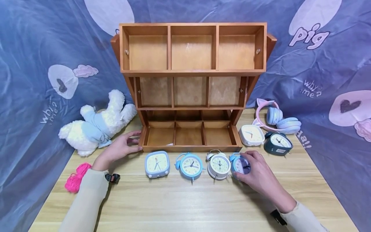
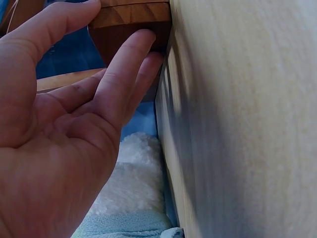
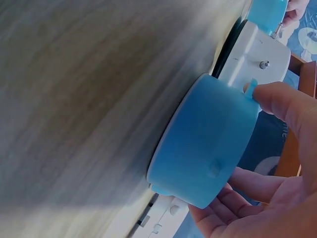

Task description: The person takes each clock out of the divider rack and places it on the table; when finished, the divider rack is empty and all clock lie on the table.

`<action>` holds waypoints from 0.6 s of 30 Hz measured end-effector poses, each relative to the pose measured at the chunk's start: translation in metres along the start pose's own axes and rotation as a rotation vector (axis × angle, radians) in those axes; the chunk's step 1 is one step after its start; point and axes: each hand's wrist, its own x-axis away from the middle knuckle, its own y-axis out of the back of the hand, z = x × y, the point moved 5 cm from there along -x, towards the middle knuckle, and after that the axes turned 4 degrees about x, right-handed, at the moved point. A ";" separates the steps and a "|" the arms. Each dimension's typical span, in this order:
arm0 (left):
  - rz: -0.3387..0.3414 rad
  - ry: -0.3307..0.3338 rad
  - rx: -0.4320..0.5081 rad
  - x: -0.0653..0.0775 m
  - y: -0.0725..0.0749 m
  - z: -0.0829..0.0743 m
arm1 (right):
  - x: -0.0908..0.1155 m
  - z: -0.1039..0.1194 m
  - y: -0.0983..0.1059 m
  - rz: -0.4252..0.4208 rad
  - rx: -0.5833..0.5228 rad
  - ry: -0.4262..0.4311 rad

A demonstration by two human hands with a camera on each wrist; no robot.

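Note:
My right hand (image 1: 259, 172) holds a small blue alarm clock (image 1: 238, 166) at the right end of a row of clocks. In the right wrist view, thumb and fingers grip opposite sides of its round blue case. Just left of it stands a white twin-bell clock (image 1: 219, 165), then a light-blue twin-bell clock (image 1: 191, 166) and a blue-grey square clock (image 1: 157, 163). My left hand (image 1: 123, 146) rests at the lower left corner of a brown wooden shelf (image 1: 192, 149), thumb and rather straight fingers against the wood in the left wrist view.
A white square clock (image 1: 251, 135), a dark green clock (image 1: 278, 144) and pink-and-blue headphones (image 1: 282, 120) stand right of the shelf. On the left lie a white plush toy (image 1: 97, 125) and a bright pink bundle (image 1: 77, 178). Blue printed fabric (image 1: 43, 83) hangs behind.

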 end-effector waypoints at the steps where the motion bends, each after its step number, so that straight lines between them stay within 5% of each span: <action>1: 0.001 -0.001 0.002 0.000 0.000 0.000 | 0.000 0.000 0.000 0.004 0.000 -0.002; 18: 0.006 -0.003 0.003 -0.001 -0.001 0.001 | 0.000 -0.003 0.000 0.036 0.001 -0.002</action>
